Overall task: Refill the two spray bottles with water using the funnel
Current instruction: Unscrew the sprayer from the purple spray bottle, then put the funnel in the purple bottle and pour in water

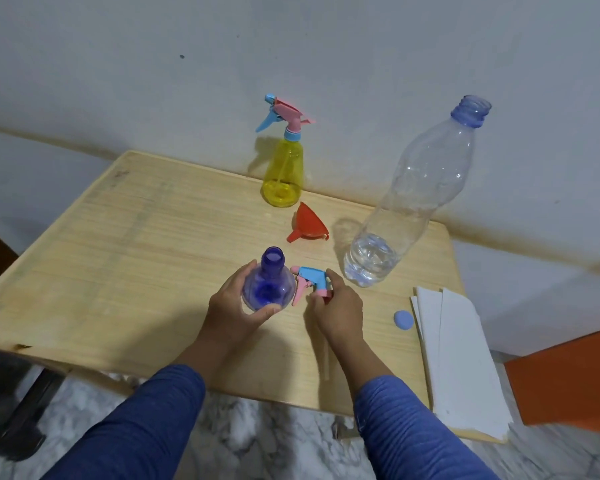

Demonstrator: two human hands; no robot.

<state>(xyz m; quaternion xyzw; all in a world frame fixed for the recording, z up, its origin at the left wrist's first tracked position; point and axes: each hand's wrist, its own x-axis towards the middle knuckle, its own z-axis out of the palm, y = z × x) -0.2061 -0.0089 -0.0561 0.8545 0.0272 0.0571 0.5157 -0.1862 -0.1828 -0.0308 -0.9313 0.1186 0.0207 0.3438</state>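
Two bottles uncapped: my left grip [238, 304] holds the blue spray bottle [269, 282]; my right grip [336, 311] pinches its sprayer head [310, 280]. Far right, the water bottle [413, 195] holds little water.

A light wooden table [146, 244] carries it all: yellow spray bottle [283, 168] upright at the back, red funnel [309, 224] on its side just in front, blue spray bottle [268, 282] uncapped, big water bottle [409, 199] right, blue cap [403, 319] beside white sheets [461, 362].
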